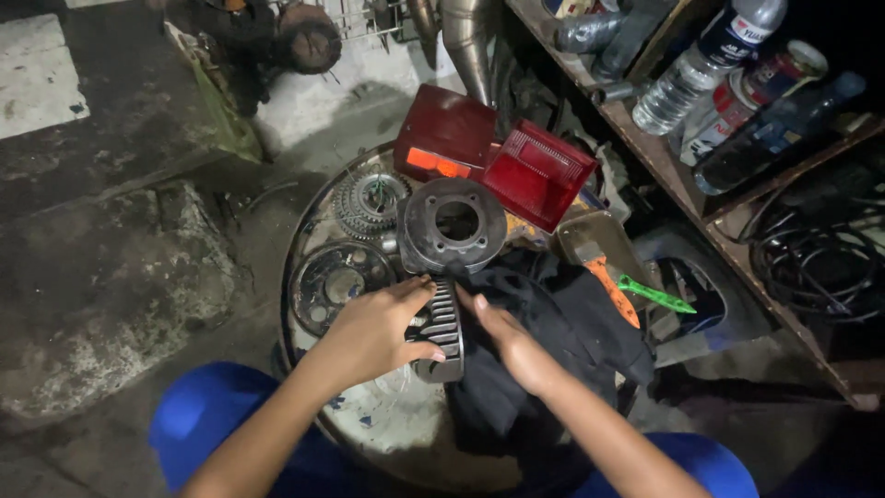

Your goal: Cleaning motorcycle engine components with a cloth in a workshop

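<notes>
Both hands meet on the finned engine cylinder (442, 314), lying on its side on the round drum-top counter (304, 231); left hand (373, 332) fingers curl around its fins, right hand (512, 346) fingers rest flat against them; dark grey cast metal, likely heavy, rigid, greasy; best gripped across the fins.

Both forearms are bare and sleeveless in view, with what seem bright blue trousers (212, 406) below.
</notes>
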